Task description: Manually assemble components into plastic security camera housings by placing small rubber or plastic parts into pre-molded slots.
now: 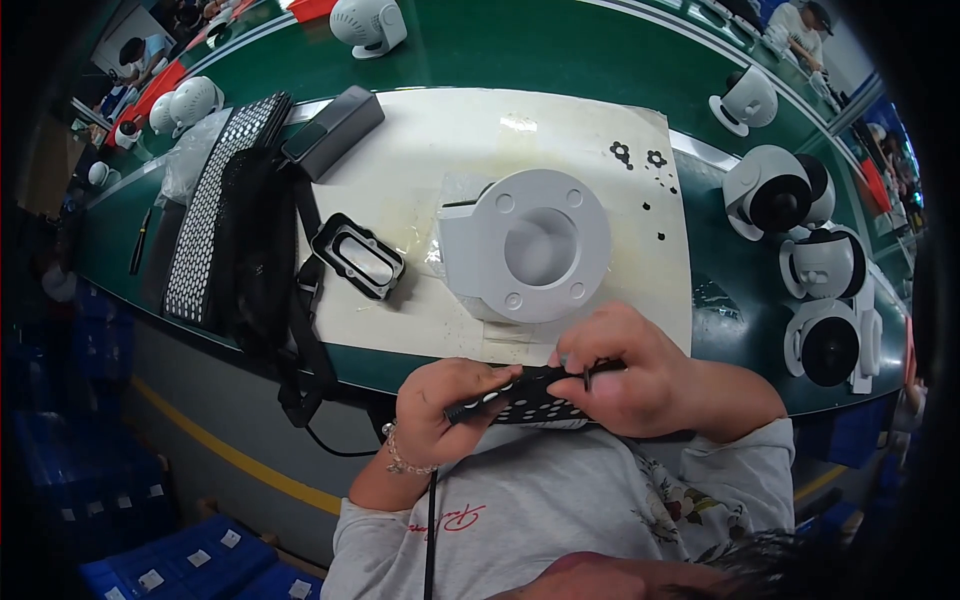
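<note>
Black, white-spotted sheet (545, 409) spans both hands beside the surface's (368, 368) near edge: the left hand's (440, 395) fingers clamp one end; the right hand's (640, 372) pinch a small dark piece (588, 379), seemingly peeling, which calls for steadiness.

Head cam, the one view, wide fisheye, looks steeply down from wearer's head over the green table (530, 45), edges bending toward a dark rim. Left hand (440, 395) and right hand (640, 375) sit close, lower centre, above the grey shirt (540, 490); far co-workers (797, 38) show small in upper corners.
</note>
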Motion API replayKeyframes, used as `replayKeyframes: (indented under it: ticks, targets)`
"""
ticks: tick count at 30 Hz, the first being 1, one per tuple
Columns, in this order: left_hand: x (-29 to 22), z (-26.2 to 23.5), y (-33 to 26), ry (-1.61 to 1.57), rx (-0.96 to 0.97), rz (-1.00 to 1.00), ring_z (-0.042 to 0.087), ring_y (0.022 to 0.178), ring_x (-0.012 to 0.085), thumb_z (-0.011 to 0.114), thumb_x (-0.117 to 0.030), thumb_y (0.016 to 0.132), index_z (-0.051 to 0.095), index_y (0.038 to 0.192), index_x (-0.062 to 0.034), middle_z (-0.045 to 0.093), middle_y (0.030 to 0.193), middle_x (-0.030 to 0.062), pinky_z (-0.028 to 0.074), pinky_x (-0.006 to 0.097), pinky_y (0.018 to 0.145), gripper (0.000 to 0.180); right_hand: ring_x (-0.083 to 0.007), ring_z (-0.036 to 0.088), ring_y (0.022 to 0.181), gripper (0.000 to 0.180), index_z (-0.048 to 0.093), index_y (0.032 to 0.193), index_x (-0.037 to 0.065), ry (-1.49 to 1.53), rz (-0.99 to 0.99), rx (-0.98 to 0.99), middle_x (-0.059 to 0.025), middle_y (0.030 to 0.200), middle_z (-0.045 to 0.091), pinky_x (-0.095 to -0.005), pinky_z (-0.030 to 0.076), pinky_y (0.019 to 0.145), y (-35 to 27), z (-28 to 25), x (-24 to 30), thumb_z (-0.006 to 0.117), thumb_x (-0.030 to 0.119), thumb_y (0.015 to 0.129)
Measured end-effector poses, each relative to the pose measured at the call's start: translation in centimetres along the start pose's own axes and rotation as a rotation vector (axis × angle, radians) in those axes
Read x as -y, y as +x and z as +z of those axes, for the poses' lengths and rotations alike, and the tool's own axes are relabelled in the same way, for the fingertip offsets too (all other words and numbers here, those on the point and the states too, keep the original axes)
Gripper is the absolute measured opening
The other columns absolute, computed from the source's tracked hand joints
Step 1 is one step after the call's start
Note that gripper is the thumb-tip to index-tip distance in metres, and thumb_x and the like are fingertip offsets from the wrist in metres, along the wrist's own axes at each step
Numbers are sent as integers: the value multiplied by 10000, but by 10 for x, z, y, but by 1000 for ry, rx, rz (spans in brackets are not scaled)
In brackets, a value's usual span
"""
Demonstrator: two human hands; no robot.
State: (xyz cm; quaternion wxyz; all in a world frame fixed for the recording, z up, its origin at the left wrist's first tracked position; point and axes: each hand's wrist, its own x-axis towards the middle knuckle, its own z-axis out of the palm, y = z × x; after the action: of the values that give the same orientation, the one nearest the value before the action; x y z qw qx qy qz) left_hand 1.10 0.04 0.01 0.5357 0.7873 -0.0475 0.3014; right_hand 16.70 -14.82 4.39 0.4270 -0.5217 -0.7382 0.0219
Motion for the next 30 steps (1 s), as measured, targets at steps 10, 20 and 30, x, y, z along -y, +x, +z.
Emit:
replayKeyframes:
  ticks: [10, 20, 30]
  targets:
    - [0, 2, -3, -62, -34, -142, 614, 632, 213, 607, 78, 668, 594, 896, 20, 632, 771, 137, 463, 263, 577, 236, -191, 573, 707, 456, 468, 1032, 97, 51, -30, -351, -118, 953, 512, -286, 426, 577, -1, 12, -9, 669, -78, 661]
    - [1, 2, 4, 92, -66, -97, 610, 644, 224, 619, 83, 635, 600, 878, 18, 616, 710, 127, 463, 257, 577, 252, -177, 538, 693, 667, 294, 1240, 146, 135, 47, -181, -146, 1055, 428, -259, 460, 530, 7, -20, -5, 594, -118, 706]
    - [20, 8, 18, 177, -92, 126, 630, 754, 202, 656, 77, 591, 614, 863, 23, 435, 1238, 218, 507, 276, 673, 281, -133, 499, 804, 707, 138, 1336, 135, 235, 308, -389, -98, 1071, 382, -244, 433, 713, 36, -28, -53, 503, -90, 773]
